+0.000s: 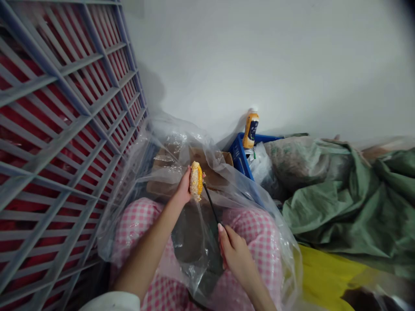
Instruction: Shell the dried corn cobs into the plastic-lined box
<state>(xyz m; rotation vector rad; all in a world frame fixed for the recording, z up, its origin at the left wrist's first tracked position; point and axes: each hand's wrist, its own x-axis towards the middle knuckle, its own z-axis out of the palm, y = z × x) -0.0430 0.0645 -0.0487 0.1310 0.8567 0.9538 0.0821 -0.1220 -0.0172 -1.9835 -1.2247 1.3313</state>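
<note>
My left hand (185,185) is wrapped round a corn cob (196,180), held upright in the middle of the view. Part of the cob is stripped pale, while yellow kernels stay along its right side. In my right hand (232,247), closed at the lower right, is a thin black rod-like tool (211,204). Its upper end reaches the cob's right side; whether it touches the kernels I cannot tell, and its handle is hidden in my fingers. Beneath both hands a clear plastic sheet (256,192) spreads over my knees and a cardboard box (162,160).
A tall slatted plastic crate (92,119) with red contents rises close on the left. A blue basket (239,156) with an orange-yellow bottle (250,129) stands against the white wall (275,56). Green cloth (353,203) and a yellow sheet (327,270) lie at right.
</note>
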